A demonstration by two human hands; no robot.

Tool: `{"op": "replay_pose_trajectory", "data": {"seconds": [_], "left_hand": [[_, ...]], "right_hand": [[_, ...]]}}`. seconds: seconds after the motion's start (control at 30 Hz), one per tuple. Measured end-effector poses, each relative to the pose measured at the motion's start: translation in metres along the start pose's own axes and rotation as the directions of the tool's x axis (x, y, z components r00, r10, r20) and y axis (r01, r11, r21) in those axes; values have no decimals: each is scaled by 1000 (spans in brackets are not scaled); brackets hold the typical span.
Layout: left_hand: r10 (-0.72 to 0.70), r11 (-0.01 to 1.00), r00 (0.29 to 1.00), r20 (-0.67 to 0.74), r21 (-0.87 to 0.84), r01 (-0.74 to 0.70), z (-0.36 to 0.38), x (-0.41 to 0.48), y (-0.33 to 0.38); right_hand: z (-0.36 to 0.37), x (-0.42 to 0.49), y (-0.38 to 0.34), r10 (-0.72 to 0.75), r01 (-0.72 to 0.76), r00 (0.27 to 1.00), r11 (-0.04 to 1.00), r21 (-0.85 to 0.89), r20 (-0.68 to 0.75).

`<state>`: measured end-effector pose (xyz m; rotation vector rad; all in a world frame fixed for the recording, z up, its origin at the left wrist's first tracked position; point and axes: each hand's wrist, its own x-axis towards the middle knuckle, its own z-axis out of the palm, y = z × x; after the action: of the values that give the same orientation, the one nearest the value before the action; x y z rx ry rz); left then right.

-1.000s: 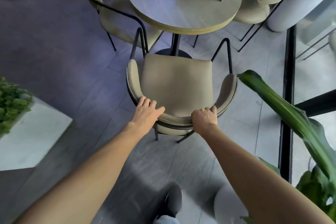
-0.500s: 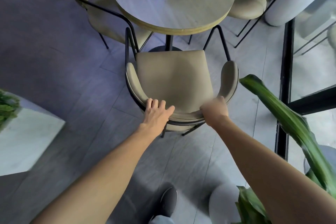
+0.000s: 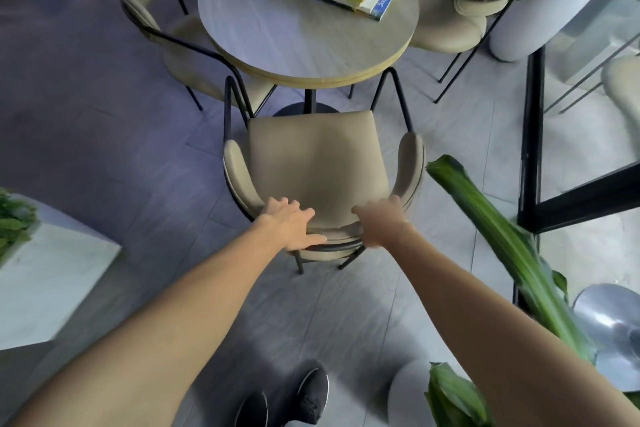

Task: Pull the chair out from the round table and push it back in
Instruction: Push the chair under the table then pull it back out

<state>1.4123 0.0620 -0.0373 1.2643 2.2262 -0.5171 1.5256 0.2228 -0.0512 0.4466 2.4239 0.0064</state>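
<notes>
Our left hand [image 3: 291, 224] lies on the backrest of the chair [image 3: 311, 163], at 7 o'clock of its seat, fingers spread and fairly straight, thumb along the outer rim. The chair stands at 6 o'clock of the round desk [image 3: 304, 35], seat facing it. Our right hand [image 3: 379, 222] touches the backrest at 5 o'clock, too blurred to tell its grip.
</notes>
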Motion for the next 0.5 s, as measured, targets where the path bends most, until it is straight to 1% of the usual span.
{"op": "replay_pose_trajectory", "data": {"seconds": [0.07,0.13,0.2,0.4,0.5], "left_hand": [[-1,1000,998,-59,20,2,-30,2,-2],[-4,999,991,-134,36,9,-65,8,-4],[-8,999,981,-193,36,15,-102,16,-5],[11,999,941,-338,51,7,-214,58,-3],[-2,999,914,-406,46,22,-262,86,-1]], "right_hand": [[-20,-4,10,-31,28,999,995,93,33],[-48,-7,26,-52,49,999,989,142,16],[-79,-7,47,-51,54,998,986,160,-23],[-171,17,122,21,13,978,987,162,-206],[-209,31,158,67,-28,970,986,167,-235]]}}
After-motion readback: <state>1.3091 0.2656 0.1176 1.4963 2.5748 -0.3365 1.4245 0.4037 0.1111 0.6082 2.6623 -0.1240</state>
